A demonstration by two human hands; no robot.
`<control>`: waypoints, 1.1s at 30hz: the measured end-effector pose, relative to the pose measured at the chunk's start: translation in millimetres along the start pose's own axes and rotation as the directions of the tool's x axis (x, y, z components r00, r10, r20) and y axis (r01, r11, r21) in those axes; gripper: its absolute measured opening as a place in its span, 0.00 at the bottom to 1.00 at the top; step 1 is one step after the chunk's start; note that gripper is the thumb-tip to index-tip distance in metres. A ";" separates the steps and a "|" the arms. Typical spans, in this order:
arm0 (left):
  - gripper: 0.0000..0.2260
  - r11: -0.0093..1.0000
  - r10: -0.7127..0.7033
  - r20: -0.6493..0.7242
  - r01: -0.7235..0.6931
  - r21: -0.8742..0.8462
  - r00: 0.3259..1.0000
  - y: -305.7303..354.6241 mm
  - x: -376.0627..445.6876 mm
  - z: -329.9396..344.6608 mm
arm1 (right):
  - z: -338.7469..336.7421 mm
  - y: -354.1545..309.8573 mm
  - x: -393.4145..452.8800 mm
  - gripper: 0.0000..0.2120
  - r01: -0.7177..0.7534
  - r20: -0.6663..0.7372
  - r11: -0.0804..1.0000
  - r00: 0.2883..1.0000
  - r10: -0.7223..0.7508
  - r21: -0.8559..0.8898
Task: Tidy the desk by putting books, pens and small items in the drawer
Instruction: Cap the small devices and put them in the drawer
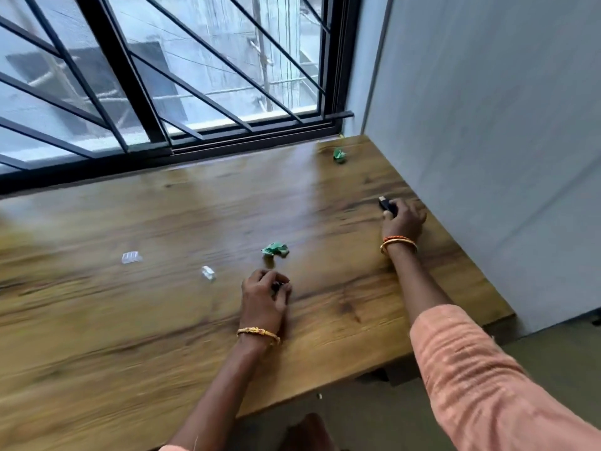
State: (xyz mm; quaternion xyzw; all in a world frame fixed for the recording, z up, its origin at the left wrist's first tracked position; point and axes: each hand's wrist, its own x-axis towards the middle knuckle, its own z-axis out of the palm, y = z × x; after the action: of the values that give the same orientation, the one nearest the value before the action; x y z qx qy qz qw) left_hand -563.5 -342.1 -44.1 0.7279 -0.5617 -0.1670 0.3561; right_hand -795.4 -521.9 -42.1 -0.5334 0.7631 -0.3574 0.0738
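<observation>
My right hand (404,219) reaches to the desk's right side near the wall, and its fingers curl round a small black USB-like stick (387,204) lying on the wooden desk (162,320). At the middle of the desk my left hand (265,296) has its fingers curled round a small dark item (276,285), mostly hidden. A crumpled green paper (275,249) lies just beyond my left hand. Two small clear plastic pieces (131,257) (208,273) lie to its left. Another green paper scrap (339,155) sits near the window corner. No drawer is in view.
A barred window (162,92) runs along the desk's far edge. A grey wall panel (487,157) bounds the desk on the right. The desk's front edge drops to the floor (374,418) at the lower right.
</observation>
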 end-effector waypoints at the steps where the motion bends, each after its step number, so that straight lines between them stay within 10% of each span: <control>1: 0.04 1.000 -0.006 -0.002 0.006 -0.014 1.000 -0.8 0.7 0.1 | -0.7 -0.6 -1.2 0.11 0.000 -0.026 1.000 1.000 0.001 0.029; 11: 0.11 0.977 -0.082 -0.162 0.047 -0.210 0.983 3.3 -9.9 -16.6 | -40.6 -67.6 -98.4 0.20 -0.264 0.260 0.797 0.956 0.139 0.544; 15: 0.09 0.943 -0.054 -0.138 0.005 -0.333 0.989 17.8 -21.0 -29.3 | -38.4 -106.7 -172.6 0.17 -0.427 0.615 0.677 0.787 -0.048 0.600; 22: 0.15 0.865 -0.217 -0.158 0.114 -0.489 0.963 -17.7 -32.2 -64.9 | -29.2 -148.6 -212.2 0.14 -0.468 0.823 0.745 0.536 -0.187 0.475; 24: 0.09 0.820 -0.332 -0.193 0.181 -0.543 0.923 -41.0 -30.8 -77.6 | -19.5 -160.3 -220.3 0.09 -0.388 0.864 0.825 0.455 -0.216 0.411; 33: 0.08 0.794 -0.538 -0.341 0.326 -0.513 0.771 -137.9 -14.4 -163.2 | 62.5 -272.8 -249.2 0.07 0.123 0.715 0.856 0.498 -0.492 0.503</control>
State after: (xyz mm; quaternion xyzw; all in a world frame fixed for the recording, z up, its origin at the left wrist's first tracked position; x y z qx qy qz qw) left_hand -366.7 -258.7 -31.0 0.7619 -0.2199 -0.1826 0.5812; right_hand -452.1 -382.9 15.3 -0.7409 0.4407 -0.2161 0.4584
